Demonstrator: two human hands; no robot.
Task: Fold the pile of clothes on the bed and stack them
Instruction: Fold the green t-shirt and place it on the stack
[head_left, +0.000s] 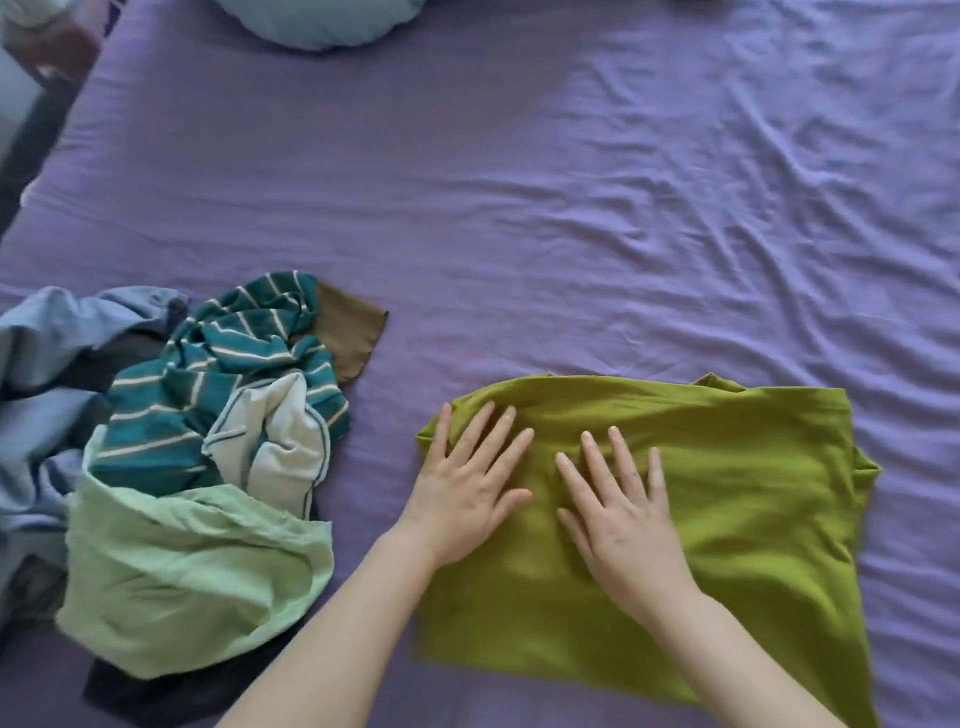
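your left hand (467, 488) and right hand (626, 512) lie flat, fingers straight and spread, pressing the folded olive-green cloth garment (727, 493) on the purple bed sheet (519, 208); the unfolded clothes pile (197, 457) sits just left.

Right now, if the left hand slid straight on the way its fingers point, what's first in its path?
Left hand lies flat on the green garment, fingers pointing up and slightly right. It would likely first cross the garment's far folded edge, then bare purple sheet; nothing else shows in line.
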